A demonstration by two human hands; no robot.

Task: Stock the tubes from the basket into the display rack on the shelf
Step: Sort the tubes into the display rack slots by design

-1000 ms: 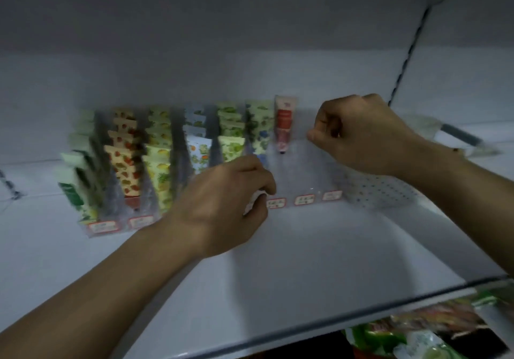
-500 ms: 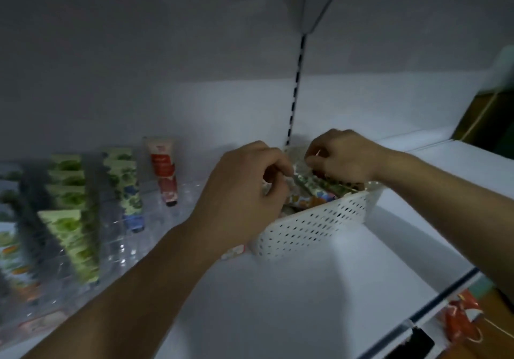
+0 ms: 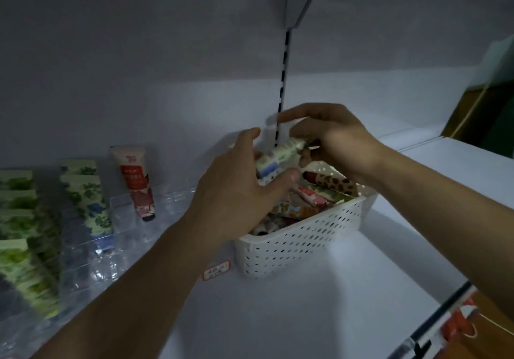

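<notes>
White shelf [image 3: 278, 317] under dim light: both hands meet over the basket [image 3: 300, 243]. Left hand [image 3: 236, 192] and right hand [image 3: 333, 142] each grip one floral tube [image 3: 278, 155], lifted just above the heap. Clear display rack [image 3: 91, 255] lies at nine o'clock, with a red-printed tube [image 3: 136, 180] upright.
</notes>
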